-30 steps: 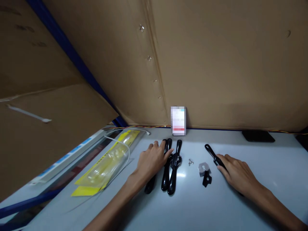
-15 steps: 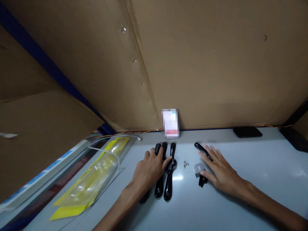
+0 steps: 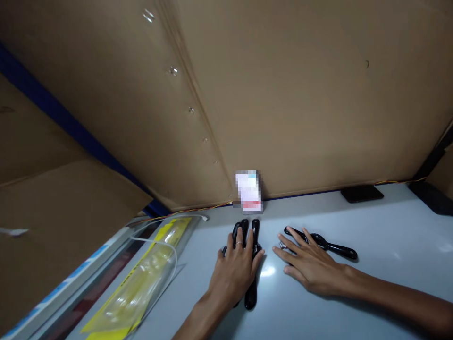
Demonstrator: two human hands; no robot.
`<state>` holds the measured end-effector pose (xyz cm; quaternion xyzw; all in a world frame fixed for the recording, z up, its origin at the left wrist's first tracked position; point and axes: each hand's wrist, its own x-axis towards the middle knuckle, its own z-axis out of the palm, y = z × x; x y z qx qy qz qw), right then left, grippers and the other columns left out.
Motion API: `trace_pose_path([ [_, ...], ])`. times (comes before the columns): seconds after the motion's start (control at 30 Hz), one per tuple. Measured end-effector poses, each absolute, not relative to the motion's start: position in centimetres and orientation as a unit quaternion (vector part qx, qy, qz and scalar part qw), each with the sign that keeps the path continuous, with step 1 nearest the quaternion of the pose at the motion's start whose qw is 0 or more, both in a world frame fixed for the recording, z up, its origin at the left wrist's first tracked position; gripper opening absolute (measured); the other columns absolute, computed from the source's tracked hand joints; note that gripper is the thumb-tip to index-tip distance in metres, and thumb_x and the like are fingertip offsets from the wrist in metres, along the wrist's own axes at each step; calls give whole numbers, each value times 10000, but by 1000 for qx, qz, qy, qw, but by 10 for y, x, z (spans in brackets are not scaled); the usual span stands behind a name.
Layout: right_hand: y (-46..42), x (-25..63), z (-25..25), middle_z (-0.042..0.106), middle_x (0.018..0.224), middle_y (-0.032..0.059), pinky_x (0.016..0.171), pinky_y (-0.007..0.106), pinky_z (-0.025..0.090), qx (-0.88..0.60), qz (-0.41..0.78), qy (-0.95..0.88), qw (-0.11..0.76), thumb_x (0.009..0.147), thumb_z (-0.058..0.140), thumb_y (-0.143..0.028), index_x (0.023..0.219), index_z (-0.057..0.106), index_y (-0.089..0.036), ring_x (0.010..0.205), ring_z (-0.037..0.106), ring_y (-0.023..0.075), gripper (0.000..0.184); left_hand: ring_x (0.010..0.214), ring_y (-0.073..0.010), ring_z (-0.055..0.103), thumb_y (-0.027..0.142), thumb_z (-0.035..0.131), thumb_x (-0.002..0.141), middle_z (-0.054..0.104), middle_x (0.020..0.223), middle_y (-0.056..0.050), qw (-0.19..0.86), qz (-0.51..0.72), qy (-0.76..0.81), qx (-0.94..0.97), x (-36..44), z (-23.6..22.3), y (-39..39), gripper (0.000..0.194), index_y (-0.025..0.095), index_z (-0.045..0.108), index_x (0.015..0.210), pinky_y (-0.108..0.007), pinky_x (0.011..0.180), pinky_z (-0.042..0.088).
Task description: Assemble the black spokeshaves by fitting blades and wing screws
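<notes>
Several black two-handled tools that look like spokeshaves (image 3: 251, 295) lie side by side, lengthwise to me. My left hand (image 3: 235, 269) rests over them, palm down, fingers outstretched, hiding their middles. To the right, another black spokeshave body (image 3: 339, 249) lies slanted on the table. My right hand (image 3: 311, 267) is spread flat, palm down, partly across it. A small shiny metal piece (image 3: 282, 245) peeks out between its fingers; whatever else lies beneath is hidden. Neither hand grips anything.
A phone-like lit screen (image 3: 250, 193), blurred out, leans against the brown board (image 3: 300, 118) at the back. Left are clear and yellow plastic packaging (image 3: 141, 278) and a white cable (image 3: 175, 252). A dark flat object (image 3: 361, 193) lies back right on the grey table (image 3: 399, 278).
My left hand has shifted right, further over the spokeshaves. My right hand has moved left, covering the small metal and grey parts and uncovering the slanted spokeshave's near handle. The view has tilted slightly.
</notes>
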<state>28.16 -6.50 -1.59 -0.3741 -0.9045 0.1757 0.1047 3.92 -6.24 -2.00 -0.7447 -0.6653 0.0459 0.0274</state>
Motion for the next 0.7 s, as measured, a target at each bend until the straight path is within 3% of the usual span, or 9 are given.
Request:
trace_pose_path([
  [0.23, -53, 340, -37, 328, 1666, 33, 1273, 545, 192, -470, 78, -870, 125, 1082, 396, -502, 1597, 366, -291, 1572, 186, 287, 557, 1542, -444, 213, 421, 361, 1062, 221, 1679, -181, 16, 29, -609, -792, 50, -25, -72, 614, 189, 270, 1624, -666, 1142, 346],
  [0.6, -14, 354, -37, 339, 1643, 176, 1198, 714, 202, -535, 28, -831, 148, 1095, 338, -358, 1559, 429, -131, 1550, 200, 415, 525, 1562, -360, 217, 430, 402, 1078, 254, 1688, -86, 12, -48, -470, -881, 47, -30, -38, 558, 304, 294, 1611, -631, 1194, 319],
  [0.63, -21, 344, -35, 308, 1655, 173, 1209, 709, 175, -523, 28, -839, 151, 1091, 354, -344, 1568, 413, -128, 1557, 171, 411, 527, 1559, -349, 235, 434, 415, 1074, 279, 1681, -84, 14, -53, -456, -888, 43, -30, -31, 553, 307, 313, 1603, -622, 1194, 327],
  [0.7, -40, 322, -32, 287, 1673, 115, 1259, 590, 201, -473, 39, -868, 148, 1078, 427, -359, 1577, 406, -172, 1568, 183, 339, 533, 1551, -327, 268, 430, 452, 1064, 339, 1661, -66, 19, -65, -429, -901, 35, -29, -18, 553, 325, 331, 1594, -595, 1197, 342],
])
